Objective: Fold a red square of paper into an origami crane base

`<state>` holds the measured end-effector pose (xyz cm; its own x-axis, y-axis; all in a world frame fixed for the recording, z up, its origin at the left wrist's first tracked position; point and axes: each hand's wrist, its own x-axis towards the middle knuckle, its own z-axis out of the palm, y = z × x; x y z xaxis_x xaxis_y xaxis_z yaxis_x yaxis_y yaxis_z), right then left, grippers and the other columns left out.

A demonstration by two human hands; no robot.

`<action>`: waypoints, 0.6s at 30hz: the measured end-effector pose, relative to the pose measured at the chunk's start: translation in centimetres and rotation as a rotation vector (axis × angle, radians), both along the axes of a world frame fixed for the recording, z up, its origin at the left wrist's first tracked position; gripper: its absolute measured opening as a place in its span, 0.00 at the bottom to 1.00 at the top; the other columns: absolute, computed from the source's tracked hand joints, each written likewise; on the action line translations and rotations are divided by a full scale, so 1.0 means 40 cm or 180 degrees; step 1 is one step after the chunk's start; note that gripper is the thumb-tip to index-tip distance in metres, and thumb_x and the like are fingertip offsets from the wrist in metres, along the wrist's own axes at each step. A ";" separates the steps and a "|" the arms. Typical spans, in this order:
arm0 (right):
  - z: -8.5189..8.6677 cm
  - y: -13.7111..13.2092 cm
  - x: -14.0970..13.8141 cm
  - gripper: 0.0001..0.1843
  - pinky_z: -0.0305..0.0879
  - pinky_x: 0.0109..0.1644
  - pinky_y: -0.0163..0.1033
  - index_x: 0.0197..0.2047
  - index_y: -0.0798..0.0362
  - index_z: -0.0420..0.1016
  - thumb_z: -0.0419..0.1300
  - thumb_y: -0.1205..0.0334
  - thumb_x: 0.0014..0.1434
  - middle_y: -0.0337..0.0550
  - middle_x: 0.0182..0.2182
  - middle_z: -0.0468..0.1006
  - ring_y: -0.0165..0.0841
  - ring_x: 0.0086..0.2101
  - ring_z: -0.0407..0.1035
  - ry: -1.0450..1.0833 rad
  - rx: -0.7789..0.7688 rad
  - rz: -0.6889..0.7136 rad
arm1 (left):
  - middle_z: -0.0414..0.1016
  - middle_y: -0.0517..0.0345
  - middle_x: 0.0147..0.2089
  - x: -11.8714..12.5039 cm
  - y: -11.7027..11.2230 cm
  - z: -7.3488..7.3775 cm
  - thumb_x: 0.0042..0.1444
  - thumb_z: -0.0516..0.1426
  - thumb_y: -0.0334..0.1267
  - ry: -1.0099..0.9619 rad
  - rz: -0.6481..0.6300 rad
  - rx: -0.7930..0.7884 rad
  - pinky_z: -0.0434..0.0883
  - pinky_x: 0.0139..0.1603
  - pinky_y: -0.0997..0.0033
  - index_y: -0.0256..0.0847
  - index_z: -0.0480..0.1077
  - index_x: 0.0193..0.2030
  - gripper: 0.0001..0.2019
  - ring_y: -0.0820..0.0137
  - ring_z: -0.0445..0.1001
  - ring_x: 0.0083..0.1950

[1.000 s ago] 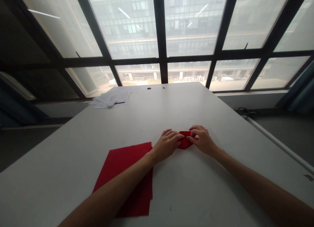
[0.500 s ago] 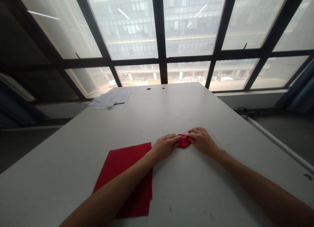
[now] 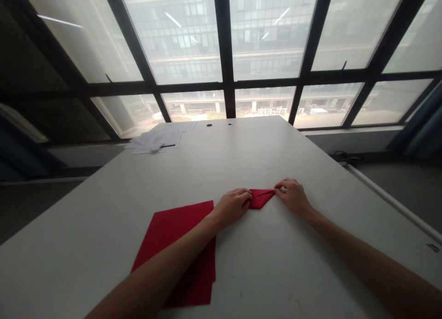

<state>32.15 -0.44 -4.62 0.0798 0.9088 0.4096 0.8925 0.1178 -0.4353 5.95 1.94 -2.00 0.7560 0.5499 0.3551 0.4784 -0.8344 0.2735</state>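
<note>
A small folded piece of red paper [image 3: 260, 199] lies on the white table between my two hands. My left hand [image 3: 235, 205] rests on its left end, fingers curled over it and hiding that edge. With thumb and fingertips pressed together, my right hand [image 3: 289, 193] pinches the pointed right corner of the paper. A crease line runs across the folded piece toward that corner. Beneath my left forearm lie larger sheets of red paper [image 3: 176, 229], overlapping and partly covered by the arm.
The white table [image 3: 221, 165] stretches toward tall windows. At its far left are loose white papers [image 3: 157, 137] with a dark pen-like object [image 3: 168, 146] on them. A small round black hole [image 3: 209, 124] sits near the far edge. A pale pipe [image 3: 393, 201] runs beyond the right side.
My right hand has moved right, drawing a corner of the red paper out into a point. My left hand stays nearly in place on the left end.
</note>
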 end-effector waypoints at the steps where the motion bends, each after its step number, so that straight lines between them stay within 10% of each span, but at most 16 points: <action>1: 0.000 0.002 0.003 0.07 0.64 0.47 0.42 0.33 0.49 0.81 0.61 0.60 0.59 0.43 0.34 0.79 0.39 0.40 0.71 -0.0023 -0.0026 -0.0010 | 0.76 0.55 0.55 0.000 -0.001 0.001 0.64 0.54 0.29 0.0067 -0.0009 0.0042 0.71 0.60 0.63 0.47 0.72 0.57 0.17 0.64 0.75 0.55; 6: 0.011 0.000 0.005 0.11 0.64 0.44 0.43 0.30 0.51 0.78 0.59 0.58 0.61 0.44 0.31 0.78 0.40 0.37 0.71 -0.0080 -0.0020 -0.0120 | 0.67 0.55 0.66 -0.002 0.004 -0.010 0.62 0.53 0.25 0.0242 -0.0325 0.0125 0.63 0.69 0.56 0.48 0.70 0.61 0.23 0.60 0.64 0.68; 11: 0.028 -0.037 -0.049 0.19 0.63 0.57 0.46 0.53 0.55 0.76 0.47 0.60 0.69 0.52 0.49 0.78 0.41 0.50 0.70 -0.0097 0.0328 0.0067 | 0.66 0.59 0.67 -0.003 0.010 -0.013 0.64 0.51 0.26 0.0243 -0.0457 -0.0081 0.63 0.70 0.61 0.48 0.66 0.65 0.25 0.65 0.62 0.70; 18: 0.003 -0.094 -0.147 0.38 0.39 0.71 0.58 0.73 0.59 0.49 0.42 0.42 0.70 0.55 0.71 0.49 0.44 0.70 0.42 -0.0932 -0.0586 0.1132 | 0.64 0.60 0.69 0.001 0.012 -0.012 0.65 0.53 0.29 0.0113 -0.0552 -0.0117 0.63 0.69 0.62 0.50 0.62 0.67 0.25 0.67 0.60 0.71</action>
<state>26.25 -4.20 -4.49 -0.3429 0.9181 0.1987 0.8989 0.3821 -0.2145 5.97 2.42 -2.46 0.8524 0.4222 0.3085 0.3380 -0.8951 0.2909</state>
